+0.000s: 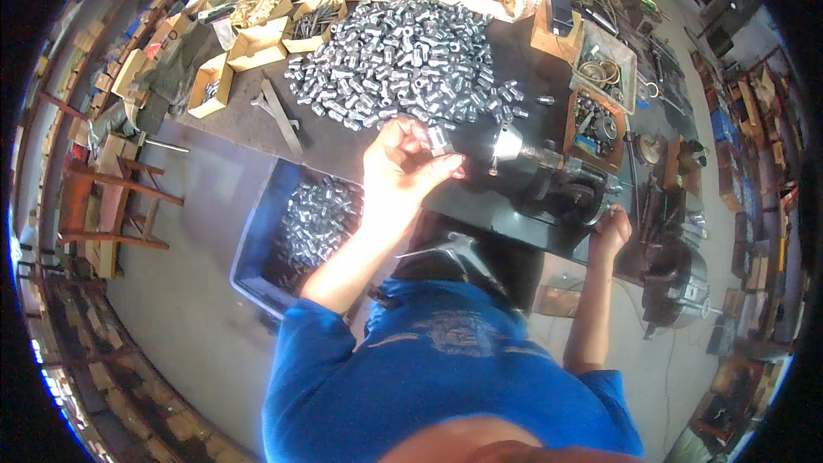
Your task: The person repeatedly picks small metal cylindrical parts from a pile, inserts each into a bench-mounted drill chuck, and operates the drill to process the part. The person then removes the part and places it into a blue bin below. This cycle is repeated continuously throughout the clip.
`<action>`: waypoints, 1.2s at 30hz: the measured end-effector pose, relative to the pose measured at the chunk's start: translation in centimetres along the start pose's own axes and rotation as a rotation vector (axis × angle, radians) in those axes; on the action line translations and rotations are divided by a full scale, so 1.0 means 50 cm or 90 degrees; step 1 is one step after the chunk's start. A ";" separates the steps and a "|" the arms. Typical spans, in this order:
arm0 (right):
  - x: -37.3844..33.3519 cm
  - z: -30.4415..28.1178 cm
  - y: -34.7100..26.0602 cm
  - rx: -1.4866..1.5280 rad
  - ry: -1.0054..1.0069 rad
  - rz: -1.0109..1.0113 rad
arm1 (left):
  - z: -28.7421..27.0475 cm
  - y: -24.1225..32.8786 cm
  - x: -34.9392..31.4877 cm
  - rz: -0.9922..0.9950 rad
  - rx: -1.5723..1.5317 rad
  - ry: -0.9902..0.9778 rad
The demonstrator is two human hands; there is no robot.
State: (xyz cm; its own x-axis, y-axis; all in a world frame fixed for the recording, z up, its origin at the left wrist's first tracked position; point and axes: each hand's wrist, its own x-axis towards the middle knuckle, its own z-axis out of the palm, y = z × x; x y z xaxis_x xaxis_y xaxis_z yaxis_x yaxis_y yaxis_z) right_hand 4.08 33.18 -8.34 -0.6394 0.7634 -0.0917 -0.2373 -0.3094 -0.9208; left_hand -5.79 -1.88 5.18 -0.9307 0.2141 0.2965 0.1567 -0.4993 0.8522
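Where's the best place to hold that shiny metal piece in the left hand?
Probably its near end, coming from the left: the metal piece looks short and roundish, so thumb and fingers can pinch it, as the left hand does, leaving the far end free.

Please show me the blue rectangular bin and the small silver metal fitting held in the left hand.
Blue rectangular bin (259,231), head view: on its left wall.
Small silver metal fitting (440,140), head view: middle of its side.

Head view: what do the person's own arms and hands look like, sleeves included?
The left hand and right hand are bare, without gloves. Both forearms are uncovered, no wristbands visible. Plain blue short sleeves end around the elbows.
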 end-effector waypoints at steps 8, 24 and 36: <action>0.001 0.003 0.002 0.007 0.014 -0.001 | -0.001 -0.013 0.003 0.006 0.115 0.036; 0.006 0.001 0.010 0.050 -0.019 0.016 | -0.440 -0.095 -0.225 -0.134 0.759 0.210; -0.010 0.023 -0.013 0.051 0.042 0.040 | -0.088 -0.179 0.063 0.102 0.912 -0.178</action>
State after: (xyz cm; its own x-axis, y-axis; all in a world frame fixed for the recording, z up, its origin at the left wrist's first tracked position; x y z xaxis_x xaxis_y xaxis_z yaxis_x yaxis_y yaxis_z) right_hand 3.72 32.34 -7.29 -0.6060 0.7759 -0.1753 -0.2577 -0.4000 -0.8796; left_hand -11.57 -0.44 -3.40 -0.8057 0.4730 0.3564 0.5915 0.6729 0.4442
